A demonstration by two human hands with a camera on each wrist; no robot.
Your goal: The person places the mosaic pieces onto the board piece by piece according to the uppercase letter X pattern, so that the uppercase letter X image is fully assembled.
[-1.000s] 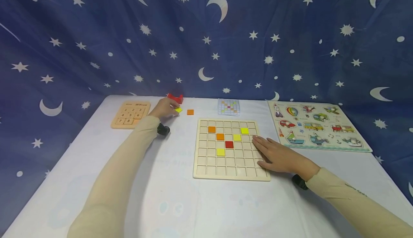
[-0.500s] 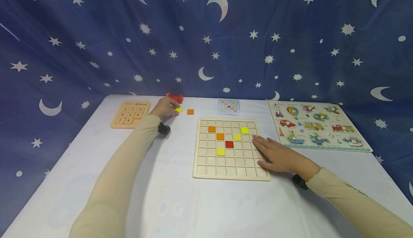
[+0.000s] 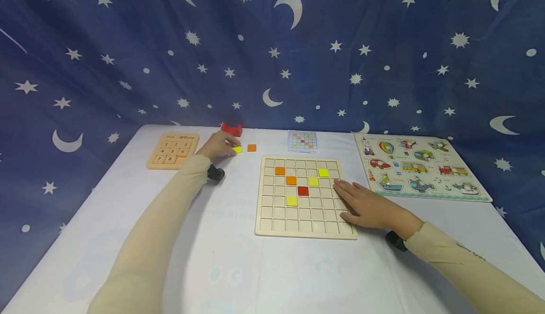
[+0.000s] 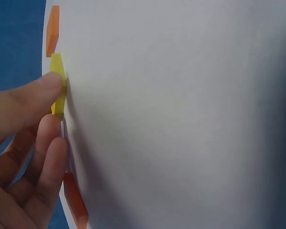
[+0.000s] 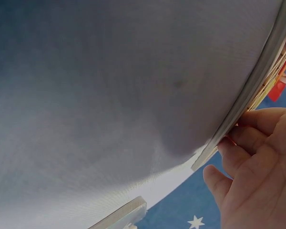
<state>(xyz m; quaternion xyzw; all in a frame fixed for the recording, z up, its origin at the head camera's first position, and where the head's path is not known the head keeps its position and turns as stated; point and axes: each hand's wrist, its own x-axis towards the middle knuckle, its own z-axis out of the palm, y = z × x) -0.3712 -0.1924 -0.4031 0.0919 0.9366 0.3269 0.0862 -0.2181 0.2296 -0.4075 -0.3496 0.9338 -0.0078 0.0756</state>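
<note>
Yellow, the tile (image 3: 238,149) clamped in the left hand's (image 3: 217,145) fingers has been drawn slightly nearer (off the grid board (image 3: 272,229)); a grip seems secured, though lift cannot be told. The board's edge is touched by the right hand's (image 3: 369,207) straight fingers.

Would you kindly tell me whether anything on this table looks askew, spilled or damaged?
Nothing stands out: the grid board lies flat, its coloured tiles sit within their squares, and I see no spill or damage. One orange tile lies loose near the left hand, which pinches a yellow tile.
</note>
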